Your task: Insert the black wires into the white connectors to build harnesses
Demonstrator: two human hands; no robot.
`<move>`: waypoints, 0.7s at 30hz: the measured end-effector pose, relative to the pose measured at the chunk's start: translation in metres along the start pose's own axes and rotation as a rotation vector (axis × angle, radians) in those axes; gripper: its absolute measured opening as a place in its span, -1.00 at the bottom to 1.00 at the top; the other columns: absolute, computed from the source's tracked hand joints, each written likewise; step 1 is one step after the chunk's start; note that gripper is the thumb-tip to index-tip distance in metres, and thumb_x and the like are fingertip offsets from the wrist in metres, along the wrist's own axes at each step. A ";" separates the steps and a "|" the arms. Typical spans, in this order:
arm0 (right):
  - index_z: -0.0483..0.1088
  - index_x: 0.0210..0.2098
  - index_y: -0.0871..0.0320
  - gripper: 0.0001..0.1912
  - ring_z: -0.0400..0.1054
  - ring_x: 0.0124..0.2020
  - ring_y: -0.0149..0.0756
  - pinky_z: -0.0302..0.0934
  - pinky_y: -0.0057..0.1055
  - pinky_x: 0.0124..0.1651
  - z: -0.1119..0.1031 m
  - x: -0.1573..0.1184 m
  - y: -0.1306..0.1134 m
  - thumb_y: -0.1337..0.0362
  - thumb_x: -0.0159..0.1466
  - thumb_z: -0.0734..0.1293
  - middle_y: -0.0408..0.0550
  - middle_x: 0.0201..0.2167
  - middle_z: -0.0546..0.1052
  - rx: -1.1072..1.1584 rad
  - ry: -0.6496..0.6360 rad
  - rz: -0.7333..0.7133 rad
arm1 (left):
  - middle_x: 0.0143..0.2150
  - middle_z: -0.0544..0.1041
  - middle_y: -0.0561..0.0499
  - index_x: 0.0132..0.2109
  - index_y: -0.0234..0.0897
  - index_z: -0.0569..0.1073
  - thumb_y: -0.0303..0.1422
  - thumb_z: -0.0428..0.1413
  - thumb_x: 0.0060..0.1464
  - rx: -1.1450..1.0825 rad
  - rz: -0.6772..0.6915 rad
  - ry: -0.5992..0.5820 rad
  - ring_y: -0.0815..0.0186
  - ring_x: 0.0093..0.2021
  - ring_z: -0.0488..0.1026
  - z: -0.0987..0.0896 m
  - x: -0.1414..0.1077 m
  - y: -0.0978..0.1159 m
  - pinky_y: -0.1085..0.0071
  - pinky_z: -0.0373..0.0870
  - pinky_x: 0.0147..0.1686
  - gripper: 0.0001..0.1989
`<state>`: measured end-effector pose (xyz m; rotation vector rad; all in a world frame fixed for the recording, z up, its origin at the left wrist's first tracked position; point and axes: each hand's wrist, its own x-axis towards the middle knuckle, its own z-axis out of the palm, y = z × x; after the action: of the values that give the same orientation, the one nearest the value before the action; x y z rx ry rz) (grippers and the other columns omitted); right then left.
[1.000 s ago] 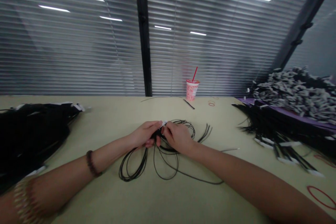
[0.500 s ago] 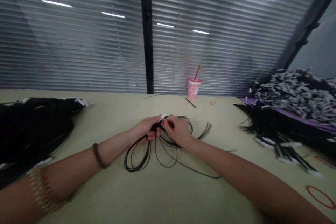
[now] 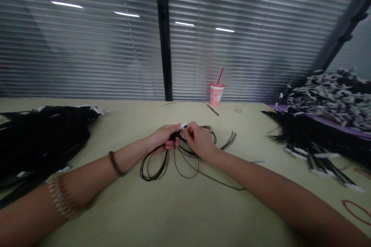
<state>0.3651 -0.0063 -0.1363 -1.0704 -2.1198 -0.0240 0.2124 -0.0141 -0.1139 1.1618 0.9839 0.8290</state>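
A looped bundle of thin black cables (image 3: 156,170) lies on the table between my forearms, with a white piece (image 3: 183,126) at its upper end, perhaps a connector. My left hand (image 3: 168,137) is closed around the black part just below that white piece. Thumb and fingers of my right hand (image 3: 199,139) are pinched at the bundle right beside the white piece; what exactly sits between the fingertips is hidden. Loose cable ends (image 3: 230,141) fan out to the right, and one single wire runs under my right forearm.
Black cable bundles (image 3: 43,135) are heaped at the left. More bundles (image 3: 313,142) and a pile with white connectors (image 3: 339,96) lie at the right. A pink cup (image 3: 216,94) with a red straw stands by the blinds, near rubber bands (image 3: 238,109). Another red band (image 3: 356,210) lies front right.
The whole view has shifted slightly, so the table items appear a little further right and up. Both hands stay at the white end of the cable bundle, with little finger movement.
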 end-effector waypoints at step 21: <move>0.22 -0.27 0.18 -0.81 0.30 -0.53 -0.42 -0.02 -0.52 -0.47 0.001 0.001 0.002 0.23 0.25 0.07 -0.12 -0.50 0.45 -0.083 -0.006 0.046 | -0.70 0.34 0.07 -0.39 -0.30 0.27 -0.10 -0.06 0.00 -0.003 0.040 -0.018 0.60 -0.79 -0.04 -0.001 0.001 -0.004 0.63 -0.10 -0.77 -0.69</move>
<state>0.3653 -0.0040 -0.1369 -1.1682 -2.1150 -0.0873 0.2121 -0.0136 -0.1182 1.1881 0.9469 0.8496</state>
